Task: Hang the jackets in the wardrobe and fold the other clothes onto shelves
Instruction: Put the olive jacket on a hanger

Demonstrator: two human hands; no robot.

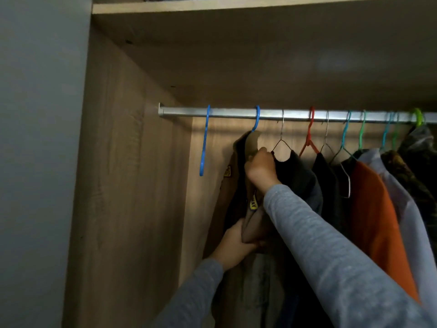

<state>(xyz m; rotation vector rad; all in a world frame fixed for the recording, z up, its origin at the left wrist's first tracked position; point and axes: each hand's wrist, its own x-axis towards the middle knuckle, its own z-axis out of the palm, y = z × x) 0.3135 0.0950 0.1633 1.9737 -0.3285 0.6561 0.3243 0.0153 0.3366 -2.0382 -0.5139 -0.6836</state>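
Note:
A brown jacket with yellow patches hangs from a blue hanger hooked over the metal rail of the wardrobe. My right hand grips the jacket at its collar, just under the hook. Lower down, my left hand clutches a bunch of the jacket's front fabric. Both arms wear grey sleeves. The jacket's lower part is hidden in shadow.
An empty blue hanger dangles to the left on the rail. To the right hang a dark garment, an orange one, a pale one and a camouflage one. The wardrobe side wall stands left, a shelf above.

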